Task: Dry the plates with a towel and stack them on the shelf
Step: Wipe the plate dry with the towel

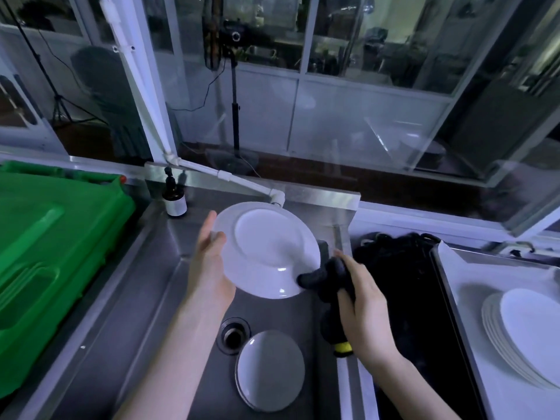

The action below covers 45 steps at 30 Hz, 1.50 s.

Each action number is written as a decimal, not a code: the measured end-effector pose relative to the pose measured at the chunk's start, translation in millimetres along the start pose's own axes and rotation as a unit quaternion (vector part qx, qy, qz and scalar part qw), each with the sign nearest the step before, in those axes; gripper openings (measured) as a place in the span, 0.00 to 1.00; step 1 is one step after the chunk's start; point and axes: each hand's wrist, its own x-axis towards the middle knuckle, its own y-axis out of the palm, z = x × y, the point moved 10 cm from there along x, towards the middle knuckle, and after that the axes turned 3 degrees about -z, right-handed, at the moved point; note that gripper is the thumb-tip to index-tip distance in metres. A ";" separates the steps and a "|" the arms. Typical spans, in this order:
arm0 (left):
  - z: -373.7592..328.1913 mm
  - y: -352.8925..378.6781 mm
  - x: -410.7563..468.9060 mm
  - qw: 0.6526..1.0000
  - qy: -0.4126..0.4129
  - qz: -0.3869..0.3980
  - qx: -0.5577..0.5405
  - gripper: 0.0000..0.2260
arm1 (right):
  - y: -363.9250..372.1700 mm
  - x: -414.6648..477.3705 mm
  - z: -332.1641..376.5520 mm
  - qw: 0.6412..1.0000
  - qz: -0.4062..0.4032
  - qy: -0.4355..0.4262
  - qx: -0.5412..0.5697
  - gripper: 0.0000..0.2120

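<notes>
LEFT HAND (pixel 209 262): fingers curled on left rim of plate (pixel 266 250) | RIGHT HAND (pixel 362 310): fist closed round dark towel (pixel 325 278), towel touching plate's lower-right rim | PLATE: above sink (pixel 169 298), tilted, underside facing camera | plate stack (pixel 521 334): far right, well apart

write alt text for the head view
A person's left hand holds a white plate underside up over a steel sink while the right hand wipes its rim with a black towel. More plates lie beside the drain; a stack sits at right.
</notes>
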 end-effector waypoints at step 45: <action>134.7 179.6 -35.7 0.871 0.009 0.350 0.345 0.10 | -186.2 -63.5 -109.3 0.919 -0.193 0.333 0.082 0.20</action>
